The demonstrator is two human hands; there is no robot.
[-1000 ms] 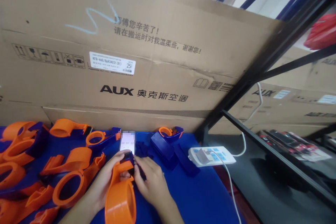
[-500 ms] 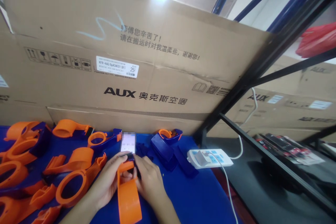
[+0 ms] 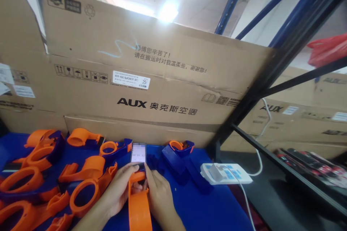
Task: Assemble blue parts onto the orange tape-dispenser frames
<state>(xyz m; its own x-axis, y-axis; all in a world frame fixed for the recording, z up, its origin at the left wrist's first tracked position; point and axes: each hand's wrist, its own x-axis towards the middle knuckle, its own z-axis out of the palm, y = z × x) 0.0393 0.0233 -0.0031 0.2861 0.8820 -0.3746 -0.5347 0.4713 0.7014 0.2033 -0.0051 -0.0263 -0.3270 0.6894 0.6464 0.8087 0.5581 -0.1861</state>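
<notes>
A: State the position of both hands.

B: Both hands sit at the lower centre of the frame, over the blue table cover [image 3: 206,205]. The left hand [image 3: 119,191] enters from the lower left, forearm angled up and to the right. The right hand [image 3: 158,195] enters from the bottom edge, forearm angled up and to the left. The fingertips of both meet at one spot.

A: What do they hold?

B: An orange tape dispenser [image 3: 138,205]. It stands on edge between the two palms, its long body running down to the bottom edge of the frame. The left hand is wrapped round its upper left side, thumb on top. The right hand is closed against its upper right side, fingers curled over a dark part [image 3: 141,168] at the top end. Whether that part is fully seated cannot be told.

A: What lies around it?

B: A phone [image 3: 138,152] with a lit screen lies just above the hands. A heap of orange dispensers [image 3: 35,177] fills the lower left. Dark blue parts [image 3: 173,157] lie right of the phone. A white power strip [image 3: 227,173] lies further right, at the table's edge. A large cardboard box [image 3: 135,90] stands behind, across the upper half.
</notes>
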